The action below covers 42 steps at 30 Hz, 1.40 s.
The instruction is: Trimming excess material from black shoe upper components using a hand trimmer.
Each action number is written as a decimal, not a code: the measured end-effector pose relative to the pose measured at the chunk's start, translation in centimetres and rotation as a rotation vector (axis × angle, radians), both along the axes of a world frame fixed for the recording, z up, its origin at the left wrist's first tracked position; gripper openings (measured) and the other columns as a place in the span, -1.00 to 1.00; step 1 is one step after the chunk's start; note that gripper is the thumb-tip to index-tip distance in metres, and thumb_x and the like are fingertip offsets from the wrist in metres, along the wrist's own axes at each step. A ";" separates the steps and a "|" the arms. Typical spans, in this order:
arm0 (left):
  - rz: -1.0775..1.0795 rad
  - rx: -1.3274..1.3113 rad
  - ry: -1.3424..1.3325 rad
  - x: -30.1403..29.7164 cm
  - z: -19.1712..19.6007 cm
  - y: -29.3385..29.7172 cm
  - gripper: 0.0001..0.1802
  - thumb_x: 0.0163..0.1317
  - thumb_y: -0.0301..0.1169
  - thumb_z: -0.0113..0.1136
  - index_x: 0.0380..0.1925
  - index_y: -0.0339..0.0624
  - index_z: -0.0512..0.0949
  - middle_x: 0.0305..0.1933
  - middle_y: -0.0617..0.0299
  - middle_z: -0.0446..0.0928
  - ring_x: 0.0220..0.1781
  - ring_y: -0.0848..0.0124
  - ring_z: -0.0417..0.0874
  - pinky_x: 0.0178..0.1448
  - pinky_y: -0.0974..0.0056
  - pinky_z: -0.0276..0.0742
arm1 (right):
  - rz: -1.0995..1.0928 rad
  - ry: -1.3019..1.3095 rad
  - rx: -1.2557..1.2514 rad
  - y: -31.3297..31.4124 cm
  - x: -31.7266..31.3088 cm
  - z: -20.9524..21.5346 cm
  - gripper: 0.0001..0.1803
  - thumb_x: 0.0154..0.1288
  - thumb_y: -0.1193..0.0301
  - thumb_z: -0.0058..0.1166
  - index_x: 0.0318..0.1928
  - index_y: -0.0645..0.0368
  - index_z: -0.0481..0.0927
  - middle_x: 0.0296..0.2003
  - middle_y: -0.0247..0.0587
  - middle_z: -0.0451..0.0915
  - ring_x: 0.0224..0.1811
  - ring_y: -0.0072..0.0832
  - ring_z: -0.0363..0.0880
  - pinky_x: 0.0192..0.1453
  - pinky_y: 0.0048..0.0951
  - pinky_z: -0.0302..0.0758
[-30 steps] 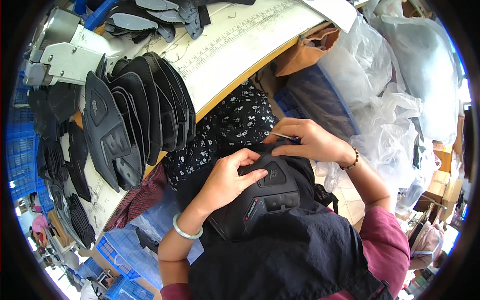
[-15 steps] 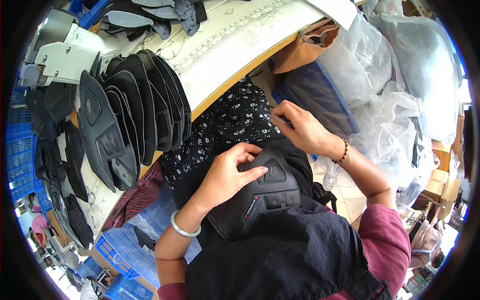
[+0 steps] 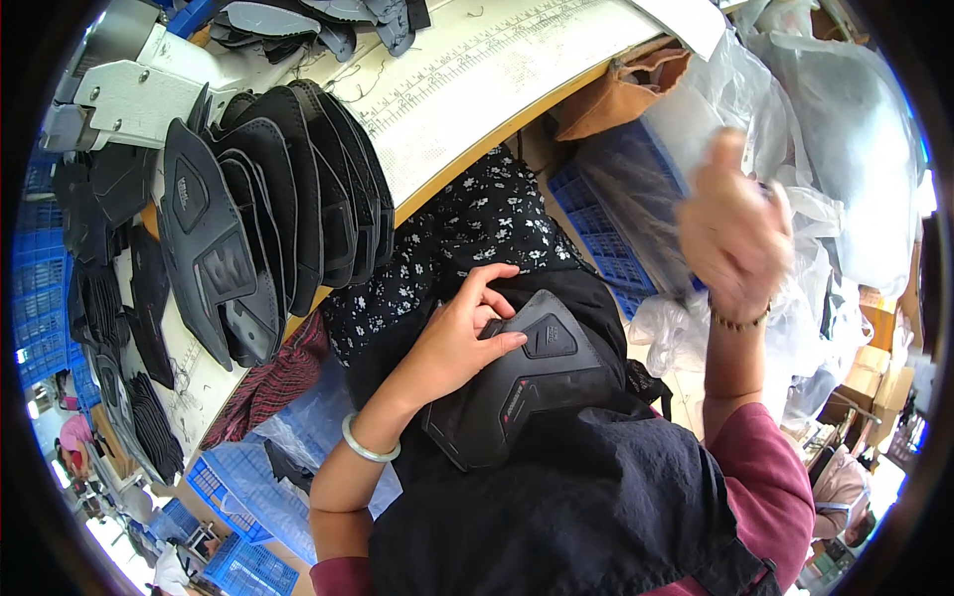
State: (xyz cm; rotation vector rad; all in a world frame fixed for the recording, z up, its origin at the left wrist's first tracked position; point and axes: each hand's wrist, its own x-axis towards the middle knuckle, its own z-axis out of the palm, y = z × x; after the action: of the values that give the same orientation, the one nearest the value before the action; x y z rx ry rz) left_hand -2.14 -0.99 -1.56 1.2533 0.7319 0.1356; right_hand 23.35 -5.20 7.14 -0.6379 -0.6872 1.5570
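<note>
A black moulded panel [image 3: 552, 372] with a stitched edge, a raised emblem and small red marks lies on the dark apron over my lap. My left hand [image 3: 472, 333] grips its upper left edge, the thumb on top and the other fingers curled at the rim. Off to the right, away from the panel, my right hand [image 3: 737, 233] is raised in front of the clear plastic bags. Motion smears its fingers, so whether they hold anything does not show. Similar black panels [image 3: 224, 263] stand in a row on the table at the left.
The white table [image 3: 497, 50] has a printed ruler and loose threads. A white machine part [image 3: 129, 94] is at its left, with grey pieces [image 3: 268, 20] behind. Plastic bags [image 3: 845, 149], a brown pouch [image 3: 621, 94] and a blue crate [image 3: 616, 219] stand right; another blue crate [image 3: 224, 502] sits lower left.
My right hand has swung up and to the right, away from the panel. The left hand keeps hold of the panel, which has shifted slightly.
</note>
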 end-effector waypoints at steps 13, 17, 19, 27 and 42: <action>0.096 0.408 0.075 0.6 3.0 -0.8 -0.26 -0.02 -0.58 0.37 0.19 -0.16 0.26 -0.05 0.16 0.32 -0.11 0.42 0.50 -0.02 0.29 0.49 | 0.386 -1.090 0.235 0.1 -5.3 -6.7 -0.81 0.21 0.45 0.15 -0.23 0.34 0.54 -0.32 -0.08 0.54 -0.29 -0.29 0.57 -0.21 -0.36 0.49; -0.081 1.113 0.332 -0.1 4.0 -0.6 -0.61 0.01 -0.34 0.38 -0.18 -0.30 0.55 -0.03 0.13 0.38 -0.04 0.20 0.45 0.06 0.14 0.39 | 0.263 -1.122 0.274 -1.2 -5.3 -7.2 -0.84 0.22 0.46 0.13 -0.26 0.32 0.54 -0.33 -0.07 0.55 -0.30 -0.30 0.58 -0.22 -0.37 0.49; -0.116 1.052 0.240 -0.7 2.9 -0.7 -0.70 0.09 -0.28 0.32 -0.39 -0.35 0.58 -0.10 0.11 0.46 -0.11 0.16 0.46 0.04 0.16 0.37 | 0.139 -1.082 0.110 -1.5 -5.7 -6.8 -0.87 0.24 0.48 0.11 -0.26 0.30 0.54 -0.39 -0.09 0.56 -0.33 -0.28 0.59 -0.23 -0.39 0.49; -0.090 0.616 0.091 -1.0 2.3 -0.6 -0.69 0.13 -0.27 0.27 -0.40 -0.37 0.58 -0.31 0.14 0.49 -0.16 0.23 0.45 -0.02 0.24 0.34 | 0.115 -1.085 0.211 -0.4 -5.0 -6.7 -0.78 0.21 0.37 0.18 -0.28 0.30 0.56 -0.47 -0.21 0.55 -0.49 -0.52 0.48 -0.41 -0.46 0.42; -0.103 0.500 0.038 -0.6 2.5 -0.3 -0.76 0.10 -0.36 0.31 -0.37 -0.36 0.62 -0.26 0.18 0.52 -0.15 0.32 0.47 -0.02 0.30 0.39 | 0.215 -1.118 0.251 -1.1 -5.5 -6.6 -0.84 0.19 0.47 0.13 -0.27 0.31 0.52 -0.41 -0.10 0.50 -0.43 -0.26 0.57 -0.33 -0.37 0.51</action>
State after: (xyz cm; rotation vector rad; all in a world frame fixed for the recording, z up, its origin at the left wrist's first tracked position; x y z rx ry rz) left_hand -2.77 -1.24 0.95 1.7708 0.6863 0.2197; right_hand 17.81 -6.29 0.51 -1.2732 -1.7918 1.1698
